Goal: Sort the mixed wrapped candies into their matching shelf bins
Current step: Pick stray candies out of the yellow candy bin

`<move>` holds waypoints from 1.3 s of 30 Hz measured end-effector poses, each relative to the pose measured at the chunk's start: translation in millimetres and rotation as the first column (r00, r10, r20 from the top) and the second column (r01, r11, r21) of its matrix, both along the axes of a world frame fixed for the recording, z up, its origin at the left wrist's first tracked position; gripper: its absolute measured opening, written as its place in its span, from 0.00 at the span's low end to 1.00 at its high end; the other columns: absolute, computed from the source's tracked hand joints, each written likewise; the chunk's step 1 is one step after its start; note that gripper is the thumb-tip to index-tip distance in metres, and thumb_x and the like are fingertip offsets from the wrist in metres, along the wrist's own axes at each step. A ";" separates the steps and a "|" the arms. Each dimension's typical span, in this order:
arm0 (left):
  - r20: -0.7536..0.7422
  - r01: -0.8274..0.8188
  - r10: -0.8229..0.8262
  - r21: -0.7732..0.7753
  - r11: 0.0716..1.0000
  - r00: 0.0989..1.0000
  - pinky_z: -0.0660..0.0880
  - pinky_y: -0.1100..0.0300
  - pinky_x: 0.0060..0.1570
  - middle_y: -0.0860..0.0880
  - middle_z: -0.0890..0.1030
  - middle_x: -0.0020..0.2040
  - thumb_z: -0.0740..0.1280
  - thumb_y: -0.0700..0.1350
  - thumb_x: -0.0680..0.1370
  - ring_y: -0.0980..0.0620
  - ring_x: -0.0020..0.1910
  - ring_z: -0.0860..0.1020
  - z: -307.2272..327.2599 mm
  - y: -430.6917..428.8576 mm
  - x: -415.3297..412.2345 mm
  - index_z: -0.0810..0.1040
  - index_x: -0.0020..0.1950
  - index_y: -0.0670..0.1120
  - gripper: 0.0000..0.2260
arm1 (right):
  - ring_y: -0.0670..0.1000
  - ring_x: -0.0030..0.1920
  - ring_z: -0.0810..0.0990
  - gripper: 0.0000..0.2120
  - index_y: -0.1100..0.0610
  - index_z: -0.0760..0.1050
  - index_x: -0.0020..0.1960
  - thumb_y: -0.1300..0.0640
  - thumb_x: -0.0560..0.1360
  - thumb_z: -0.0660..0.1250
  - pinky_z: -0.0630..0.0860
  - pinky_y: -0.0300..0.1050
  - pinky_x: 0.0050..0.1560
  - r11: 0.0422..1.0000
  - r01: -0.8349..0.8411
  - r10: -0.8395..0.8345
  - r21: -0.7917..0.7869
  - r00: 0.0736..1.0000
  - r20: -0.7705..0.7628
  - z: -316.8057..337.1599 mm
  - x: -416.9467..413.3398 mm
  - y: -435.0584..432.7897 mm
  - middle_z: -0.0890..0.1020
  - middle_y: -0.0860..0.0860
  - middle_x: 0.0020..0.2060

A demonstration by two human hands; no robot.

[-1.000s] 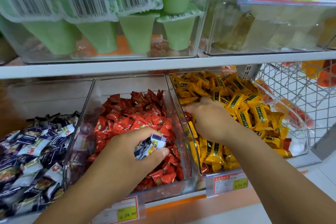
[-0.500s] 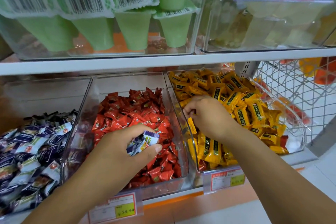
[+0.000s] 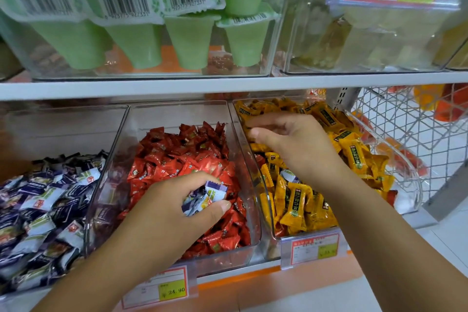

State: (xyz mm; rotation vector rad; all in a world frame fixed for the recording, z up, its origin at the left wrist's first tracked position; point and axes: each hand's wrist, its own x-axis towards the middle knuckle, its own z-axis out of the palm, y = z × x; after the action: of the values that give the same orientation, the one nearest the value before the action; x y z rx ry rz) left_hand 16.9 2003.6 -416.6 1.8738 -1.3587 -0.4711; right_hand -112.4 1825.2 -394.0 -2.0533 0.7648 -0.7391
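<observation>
Three clear bins sit side by side on the lower shelf. The left bin [image 3: 63, 129] holds blue-and-white candies [image 3: 43, 200], the middle bin [image 3: 177, 114] red candies [image 3: 177, 154], the right bin [image 3: 405, 185] yellow candies [image 3: 354, 152]. My left hand [image 3: 167, 208] hovers over the red pile, closed on several blue-and-white candies [image 3: 206, 196]. My right hand [image 3: 296, 142] is above the yellow pile near that bin's left wall, fingers spread, nothing seen in it. One pale blue-and-white candy [image 3: 288, 175] lies among the yellow ones.
The shelf above carries clear bins of green jelly cups [image 3: 190, 40] and pale packets [image 3: 379, 40], close over the lower bins. A white wire basket [image 3: 405, 121] stands to the right. Price tags [image 3: 167, 286] hang at the shelf front.
My right hand has risen out of the yellow pile and moved back along the bin's left wall, its fingers spreading. My left hand keeps its candies over the red bin.
</observation>
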 end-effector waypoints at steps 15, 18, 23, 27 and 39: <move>-0.018 -0.033 0.034 0.052 0.998 0.999 0.75 0.56 0.40 0.53 0.80 0.41 0.66 0.60 0.72 0.51 0.38 0.77 2.8 4.1 2.5 0.76 0.49 0.57 0.10 | 0.52 0.58 0.73 0.17 0.48 0.79 0.60 0.61 0.75 0.62 0.71 0.50 0.59 0.869 -0.024 -0.282 -0.495 0.797 -0.534 -34.2 10.4 -6.2 0.82 0.49 0.52; -0.024 -0.029 0.030 0.037 0.999 0.999 0.72 0.62 0.36 0.54 0.79 0.40 0.67 0.59 0.71 0.54 0.34 0.75 2.5 2.7 1.7 0.76 0.48 0.59 0.09 | 0.53 0.59 0.70 0.18 0.45 0.76 0.63 0.59 0.77 0.60 0.69 0.48 0.56 0.816 -0.084 -0.336 -0.572 0.735 -0.588 -36.9 12.9 -7.6 0.81 0.46 0.56; -0.014 -0.013 0.014 0.036 0.999 1.000 0.71 0.66 0.36 0.55 0.79 0.38 0.67 0.59 0.72 0.60 0.31 0.73 0.0 4.7 1.6 0.77 0.46 0.56 0.08 | 0.53 0.60 0.70 0.13 0.44 0.78 0.59 0.55 0.78 0.60 0.66 0.48 0.55 0.806 -0.064 -0.355 -0.589 0.744 -0.566 -41.4 14.3 -11.2 0.80 0.46 0.55; -0.022 -0.010 0.011 0.040 0.999 1.000 0.71 0.66 0.35 0.56 0.79 0.36 0.67 0.59 0.73 0.60 0.31 0.73 0.2 5.6 2.6 0.76 0.47 0.60 0.06 | 0.52 0.58 0.72 0.09 0.46 0.81 0.54 0.49 0.74 0.70 0.69 0.47 0.58 0.862 0.061 -0.298 -0.504 0.865 -0.404 -44.9 8.9 -14.4 0.79 0.47 0.52; -0.023 0.028 -0.027 0.028 0.999 0.999 0.68 0.67 0.32 0.54 0.76 0.32 0.67 0.56 0.74 0.59 0.27 0.69 3.2 0.1 -4.6 0.77 0.45 0.54 0.07 | 0.32 0.44 0.75 0.10 0.45 0.78 0.57 0.50 0.75 0.68 0.70 0.25 0.47 0.997 0.009 -0.002 -0.077 0.996 0.086 -1.2 -1.4 13.3 0.81 0.37 0.47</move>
State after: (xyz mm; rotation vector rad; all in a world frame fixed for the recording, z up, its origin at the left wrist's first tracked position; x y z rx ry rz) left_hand 12.3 2003.7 -413.4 1.8693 -1.3712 -0.5262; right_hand -113.9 1838.5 -395.2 -2.0745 0.7036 -0.8660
